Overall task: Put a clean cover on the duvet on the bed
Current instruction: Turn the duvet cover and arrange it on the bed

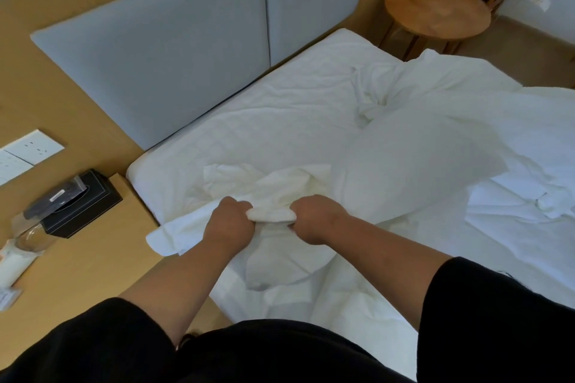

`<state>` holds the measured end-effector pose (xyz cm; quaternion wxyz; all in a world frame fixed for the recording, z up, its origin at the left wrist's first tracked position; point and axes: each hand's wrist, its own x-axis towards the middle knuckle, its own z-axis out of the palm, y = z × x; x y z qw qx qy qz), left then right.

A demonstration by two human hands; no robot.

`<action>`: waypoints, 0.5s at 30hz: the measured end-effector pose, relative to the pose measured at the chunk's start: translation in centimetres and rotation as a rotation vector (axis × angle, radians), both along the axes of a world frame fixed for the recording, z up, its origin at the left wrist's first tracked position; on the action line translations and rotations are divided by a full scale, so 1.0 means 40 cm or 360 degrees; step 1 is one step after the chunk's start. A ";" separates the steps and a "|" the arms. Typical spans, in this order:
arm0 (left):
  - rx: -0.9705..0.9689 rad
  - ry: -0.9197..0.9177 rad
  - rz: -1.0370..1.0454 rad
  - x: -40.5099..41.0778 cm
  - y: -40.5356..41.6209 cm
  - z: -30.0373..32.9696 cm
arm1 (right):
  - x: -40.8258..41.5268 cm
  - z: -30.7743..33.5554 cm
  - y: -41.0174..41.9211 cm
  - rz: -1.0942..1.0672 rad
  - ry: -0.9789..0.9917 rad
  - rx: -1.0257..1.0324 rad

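Left hand (231, 222): fist closed round a bunched edge of white fabric, near the bed's corner beside the nightstand.
Right hand (312, 219): clenched on the same rolled edge, just beside the left.
Cover (273, 214): white, gathered between both fists, loose folds trailing over the mattress edge.
Duvet (420, 158): rumpled in a puffy heap across the bed's middle and right side; not clearly separable from the cover.
Bed (249, 109): white sheet, grey padded headboard (174, 50) behind.
Nightstand (93, 258): black tissue box (81, 205), upturned glass (31, 235).
Round wooden table (437, 11): beyond the far corner.
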<state>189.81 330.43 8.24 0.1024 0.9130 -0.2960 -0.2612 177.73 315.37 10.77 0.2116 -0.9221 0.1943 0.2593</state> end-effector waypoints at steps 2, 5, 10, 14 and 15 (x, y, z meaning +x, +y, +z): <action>-0.0471 0.0317 0.0407 -0.011 -0.003 0.044 | -0.004 -0.002 -0.002 -0.0171 -0.0202 0.0171; -0.1060 0.1145 0.1026 -0.056 -0.020 0.122 | 0.008 0.016 -0.004 -0.0341 -0.0458 0.0427; -0.0338 0.0679 0.0550 -0.052 -0.020 0.150 | 0.019 0.062 -0.034 -0.0409 -0.0822 0.0225; 0.0574 0.0341 -0.0008 -0.040 -0.015 0.088 | 0.031 0.074 -0.013 -0.0008 -0.0518 0.0076; 0.0622 0.0307 -0.0007 -0.042 -0.008 0.069 | 0.033 0.072 -0.008 0.0063 -0.0313 0.0092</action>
